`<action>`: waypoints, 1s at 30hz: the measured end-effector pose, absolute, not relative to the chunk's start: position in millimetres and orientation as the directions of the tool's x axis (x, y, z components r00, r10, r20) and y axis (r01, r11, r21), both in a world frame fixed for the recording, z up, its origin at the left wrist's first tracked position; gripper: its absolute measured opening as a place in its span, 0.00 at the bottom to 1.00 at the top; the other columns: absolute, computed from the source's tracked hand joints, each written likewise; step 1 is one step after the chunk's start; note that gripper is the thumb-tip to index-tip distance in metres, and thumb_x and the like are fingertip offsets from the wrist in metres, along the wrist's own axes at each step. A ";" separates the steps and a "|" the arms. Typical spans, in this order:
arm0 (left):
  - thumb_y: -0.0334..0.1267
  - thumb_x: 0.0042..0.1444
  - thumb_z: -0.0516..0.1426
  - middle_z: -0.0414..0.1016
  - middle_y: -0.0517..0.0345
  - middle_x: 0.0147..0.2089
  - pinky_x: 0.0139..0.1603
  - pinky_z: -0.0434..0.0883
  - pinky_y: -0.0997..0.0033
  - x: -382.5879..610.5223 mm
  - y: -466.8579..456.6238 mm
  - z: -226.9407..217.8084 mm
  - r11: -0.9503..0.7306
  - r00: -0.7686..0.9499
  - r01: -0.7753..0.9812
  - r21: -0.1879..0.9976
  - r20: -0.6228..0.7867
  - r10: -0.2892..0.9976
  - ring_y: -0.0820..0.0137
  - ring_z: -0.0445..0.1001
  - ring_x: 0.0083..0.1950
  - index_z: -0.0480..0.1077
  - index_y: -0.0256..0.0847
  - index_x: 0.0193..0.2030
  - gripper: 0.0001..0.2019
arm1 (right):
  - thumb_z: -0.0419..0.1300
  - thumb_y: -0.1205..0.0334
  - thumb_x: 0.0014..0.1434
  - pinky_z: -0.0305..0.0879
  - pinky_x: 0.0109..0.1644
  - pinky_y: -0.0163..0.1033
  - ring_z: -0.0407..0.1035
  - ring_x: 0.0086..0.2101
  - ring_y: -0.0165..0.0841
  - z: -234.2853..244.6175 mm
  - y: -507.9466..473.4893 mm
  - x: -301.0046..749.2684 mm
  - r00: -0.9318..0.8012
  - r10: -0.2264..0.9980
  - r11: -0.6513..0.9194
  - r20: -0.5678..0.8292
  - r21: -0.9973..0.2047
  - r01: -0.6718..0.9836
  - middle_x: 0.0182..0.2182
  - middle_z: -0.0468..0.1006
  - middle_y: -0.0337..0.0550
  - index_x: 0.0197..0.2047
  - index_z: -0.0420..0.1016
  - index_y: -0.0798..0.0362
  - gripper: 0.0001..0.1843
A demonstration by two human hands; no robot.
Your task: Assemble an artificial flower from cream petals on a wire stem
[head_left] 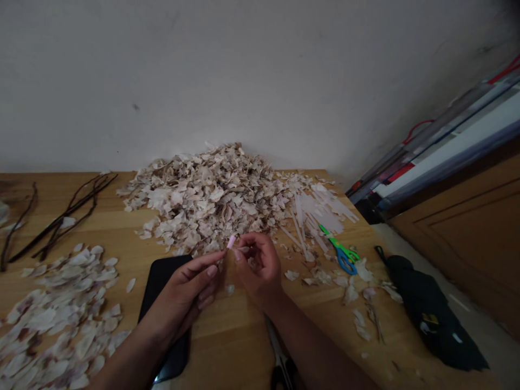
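Note:
My right hand (260,265) is curled in front of a big heap of pale, dried petal-like flakes (211,195) and pinches a small pink-white piece (231,241) at its fingertips. My left hand (190,284) lies just left of it, fingers stretched toward that piece, holding nothing I can make out. Under the left hand rests a black phone-like slab (162,281) on the wooden table (227,336).
A second spread of flakes (60,303) covers the near left. Dark twigs (60,216) lie far left. Translucent strips (320,211) and blue-green scissors (343,254) sit right of the heap. Another scissors (282,368) lies under my right forearm. A black folded umbrella (430,314) rests at the table's right edge.

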State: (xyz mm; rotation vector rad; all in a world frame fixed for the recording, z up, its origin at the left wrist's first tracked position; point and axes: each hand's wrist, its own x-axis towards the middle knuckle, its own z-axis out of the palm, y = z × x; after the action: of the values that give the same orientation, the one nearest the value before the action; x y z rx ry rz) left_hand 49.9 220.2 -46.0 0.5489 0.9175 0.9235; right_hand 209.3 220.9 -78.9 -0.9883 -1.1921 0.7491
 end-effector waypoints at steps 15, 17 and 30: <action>0.42 0.41 0.78 0.65 0.67 0.22 0.19 0.53 0.82 51.0 220.0 -45.1 0.508 0.275 -0.426 0.749 -0.428 0.861 0.82 0.55 0.21 0.87 0.39 0.42 0.19 | 0.62 0.62 0.63 0.70 0.32 0.34 0.70 0.31 0.29 -74.8 220.6 208.8 0.246 0.886 0.400 0.392 -0.916 0.019 0.38 0.75 0.39 0.49 0.71 0.46 0.10; 0.41 0.42 0.78 0.66 0.67 0.22 0.19 0.53 0.82 50.5 220.2 -45.8 0.499 0.279 -0.431 0.752 -0.415 0.866 0.82 0.55 0.21 0.87 0.40 0.42 0.19 | 0.62 0.61 0.64 0.70 0.33 0.34 0.70 0.32 0.29 -74.8 220.9 208.9 0.248 0.887 0.398 0.390 -0.917 0.019 0.38 0.75 0.39 0.49 0.71 0.46 0.11; 0.40 0.43 0.78 0.65 0.67 0.22 0.19 0.53 0.83 50.5 220.1 -45.9 0.501 0.287 -0.450 0.740 -0.411 0.865 0.82 0.55 0.21 0.87 0.38 0.43 0.19 | 0.64 0.61 0.64 0.71 0.37 0.35 0.73 0.35 0.30 -78.0 221.8 210.6 0.241 0.891 0.399 0.384 -0.917 -0.017 0.39 0.76 0.39 0.51 0.72 0.44 0.13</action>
State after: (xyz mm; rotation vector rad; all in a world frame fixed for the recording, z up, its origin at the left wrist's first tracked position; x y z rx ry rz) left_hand 50.5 220.1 -45.9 0.5479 0.8976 0.9387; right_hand 210.6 221.8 -78.0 -0.9660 -1.1564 0.7761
